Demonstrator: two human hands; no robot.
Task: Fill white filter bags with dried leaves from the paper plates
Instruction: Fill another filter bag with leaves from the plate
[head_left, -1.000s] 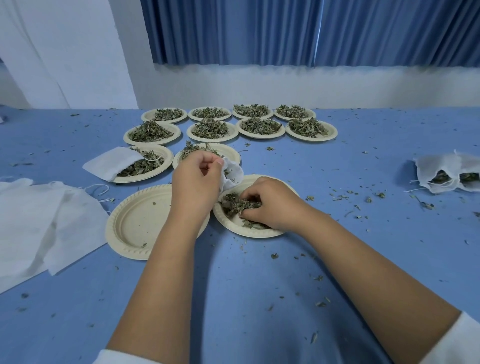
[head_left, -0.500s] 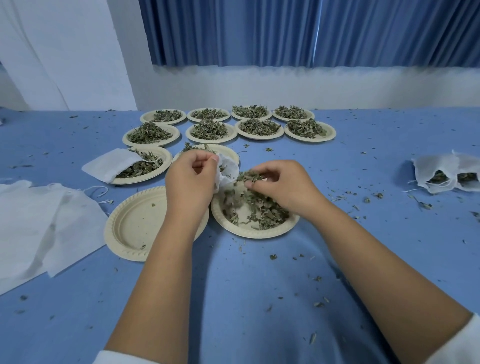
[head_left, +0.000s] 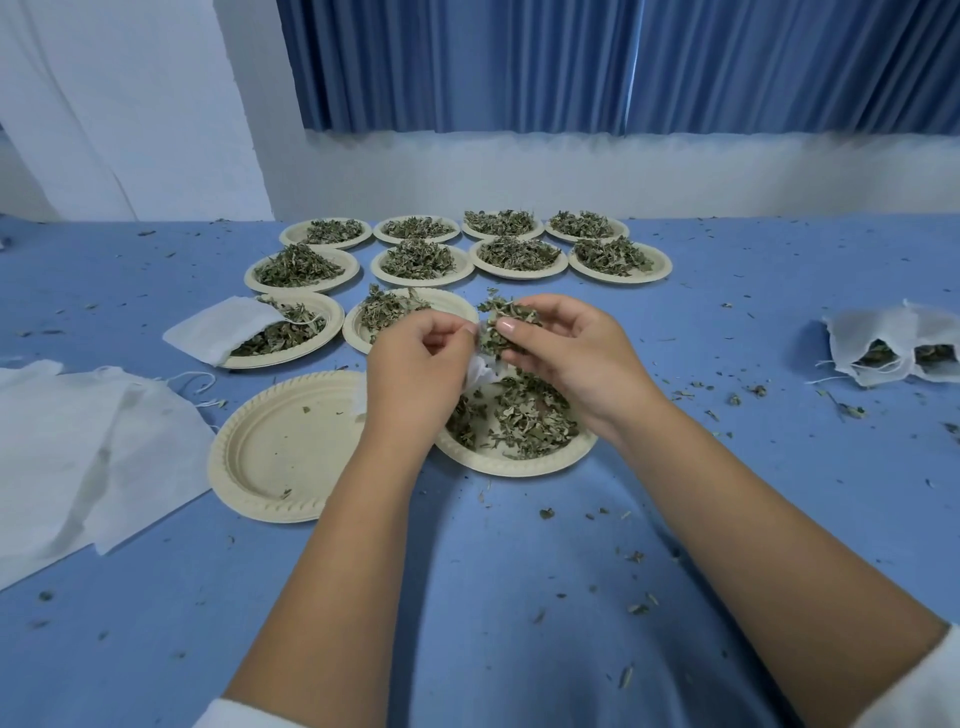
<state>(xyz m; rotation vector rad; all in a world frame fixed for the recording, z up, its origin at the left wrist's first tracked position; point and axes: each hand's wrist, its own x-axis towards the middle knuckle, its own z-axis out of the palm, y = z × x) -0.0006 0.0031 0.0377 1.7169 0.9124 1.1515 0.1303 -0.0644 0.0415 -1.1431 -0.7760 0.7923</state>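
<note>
My left hand grips a white filter bag, mostly hidden behind its fingers, above the left rim of a paper plate that holds loose dried leaves. My right hand pinches a clump of dried leaves right at the bag's mouth, raised above that plate. An empty paper plate lies directly to the left.
Several more leaf-filled plates stand in rows behind. Another white bag rests over the rim of a plate at the left. Empty white bags are stacked at the far left, filled bags at the far right. Leaf bits litter the blue table.
My right hand has lifted off the plate with a pinch of leaves and brought it up to the bag held in my left hand. The left hand stayed nearly in place.
</note>
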